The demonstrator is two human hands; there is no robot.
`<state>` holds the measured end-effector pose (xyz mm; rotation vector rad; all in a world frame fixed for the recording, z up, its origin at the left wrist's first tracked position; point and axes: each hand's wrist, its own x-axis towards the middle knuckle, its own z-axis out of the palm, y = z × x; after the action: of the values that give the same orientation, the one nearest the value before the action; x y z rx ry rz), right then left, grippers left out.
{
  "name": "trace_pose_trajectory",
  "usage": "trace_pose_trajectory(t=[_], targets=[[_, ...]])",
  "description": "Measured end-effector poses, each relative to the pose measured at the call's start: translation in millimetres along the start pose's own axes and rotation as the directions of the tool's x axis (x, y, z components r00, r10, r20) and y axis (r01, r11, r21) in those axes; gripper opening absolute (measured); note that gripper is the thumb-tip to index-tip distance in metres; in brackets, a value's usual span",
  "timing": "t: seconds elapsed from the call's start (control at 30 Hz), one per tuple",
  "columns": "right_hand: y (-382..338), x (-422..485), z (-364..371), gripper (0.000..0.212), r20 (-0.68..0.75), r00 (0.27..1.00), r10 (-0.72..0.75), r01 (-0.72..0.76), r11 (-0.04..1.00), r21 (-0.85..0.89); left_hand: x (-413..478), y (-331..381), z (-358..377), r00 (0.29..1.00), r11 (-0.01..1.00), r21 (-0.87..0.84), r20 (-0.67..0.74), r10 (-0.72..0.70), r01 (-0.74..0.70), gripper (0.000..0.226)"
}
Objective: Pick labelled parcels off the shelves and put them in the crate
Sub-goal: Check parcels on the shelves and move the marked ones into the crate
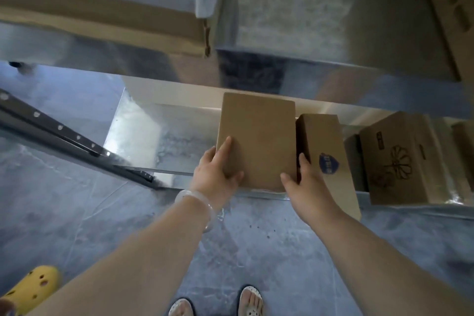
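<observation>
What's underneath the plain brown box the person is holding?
Bare metal shelf shows just left of the plain box, gripped by the left hand and right hand. Whatever lies directly beneath is covered, so I cannot tell whether it rests there.

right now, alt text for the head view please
The left hand and right hand grip a plain box by its near corners at the edge of a low shelf. A blue-badge box stands right of it, a flower-print box beyond.

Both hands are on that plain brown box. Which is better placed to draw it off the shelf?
Probably the left hand: it grips a near corner of the plain box, with free shelf beside it. The right hand is squeezed against the blue-badged box.
</observation>
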<state>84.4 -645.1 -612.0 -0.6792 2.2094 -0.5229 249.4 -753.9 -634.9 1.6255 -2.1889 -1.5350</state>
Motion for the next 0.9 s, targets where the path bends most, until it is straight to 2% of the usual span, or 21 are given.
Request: trace_pose_trajectory(t=[0.13, 0.27, 0.33, 0.43, 0.47, 0.53, 0.6, 0.7, 0.77, 0.83, 0.9], targets=[[6, -8, 11, 0.058, -0.039, 0.999, -0.032, 0.037, 0.990, 0.139, -8, -10, -1, 0.998, 0.998, -0.059, -0.062, -0.023, 0.019, 0.079], [2, -37, 17, 0.068, -0.077, 0.993, -0.089, 0.107, 0.954, 0.281, -23, -9, -4, 0.998, 0.980, -0.186, -0.001, -0.065, 0.063, 0.088], [-3, -51, 22, 0.069, -0.094, 0.983, -0.156, 0.175, 0.954, 0.245, -25, -6, -7, 0.994, 0.982, -0.154, 0.001, -0.111, 0.109, 0.096], [-10, -66, 28, 0.066, -0.128, 0.950, -0.286, 0.300, 0.948, 0.106, -28, 5, -19, 0.983, 0.985, 0.055, -0.085, -0.161, 0.166, 0.100], [-14, -71, 30, 0.064, -0.111, 0.942, -0.317, 0.326, 0.943, 0.073, -32, 9, -23, 0.984, 0.986, 0.073, -0.109, -0.144, 0.153, 0.102], [-20, -76, 33, 0.059, -0.074, 0.924, -0.376, 0.378, 0.926, 0.013, -38, 17, -26, 0.991, 0.997, 0.027, -0.110, -0.074, 0.077, 0.103], [-27, -80, 38, 0.052, -0.044, 0.911, -0.410, 0.412, 0.911, 0.026, -47, 17, -29, 0.993, 0.998, -0.060, -0.113, -0.031, 0.024, 0.096], [-34, -80, 39, 0.048, -0.069, 0.922, -0.381, 0.386, 0.916, 0.111, -55, 4, -40, 0.985, 0.987, -0.161, -0.165, -0.048, 0.021, 0.085], [-36, -72, 37, 0.057, -0.086, 0.956, -0.280, 0.290, 0.946, 0.144, -60, -5, -48, 0.981, 0.977, -0.214, -0.192, -0.041, -0.001, 0.073], [-42, -67, 37, 0.060, 0.029, 0.985, -0.168, 0.156, 0.957, 0.244, -65, -12, -54, 0.976, 0.968, -0.245, -0.218, 0.002, -0.057, 0.063], [-49, -69, 44, 0.053, 0.123, 0.977, -0.174, 0.123, 0.933, 0.337, -68, -21, -58, 0.966, 0.967, -0.230, -0.255, 0.049, -0.110, 0.056]])
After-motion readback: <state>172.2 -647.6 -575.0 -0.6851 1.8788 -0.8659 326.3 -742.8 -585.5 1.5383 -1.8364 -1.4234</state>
